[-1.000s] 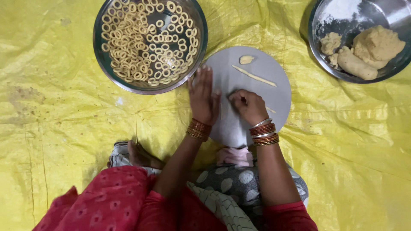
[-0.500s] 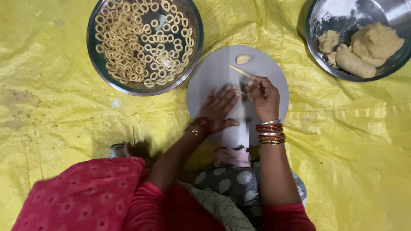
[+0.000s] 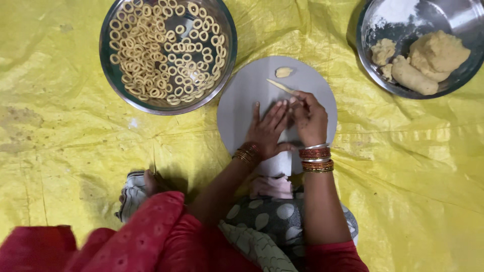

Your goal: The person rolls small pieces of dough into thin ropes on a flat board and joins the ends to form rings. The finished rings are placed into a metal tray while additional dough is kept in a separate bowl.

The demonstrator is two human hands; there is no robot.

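Observation:
A round grey board [image 3: 242, 103] lies on the yellow sheet in front of me. My left hand [image 3: 269, 131] rests flat on it, fingers spread and pointing up and right. Just right of it, my right hand [image 3: 308, 118] has its fingers curled on the end of a thin dough strip [image 3: 280, 85] that runs up and left across the board. A small flat dough piece [image 3: 284, 72] lies near the board's far edge. Both wrists wear red and gold bangles.
A steel bowl [image 3: 228, 45] full of several small dough rings stands at upper left. Another steel bowl [image 3: 370, 60] at upper right holds dough lumps [image 3: 436, 53] and a dough log [image 3: 414, 76]. My foot [image 3: 150, 182] shows at lower left.
My left hand slid right and turned beside the right hand. My right hand moved up the board onto the dough strip. The camera shifted slightly.

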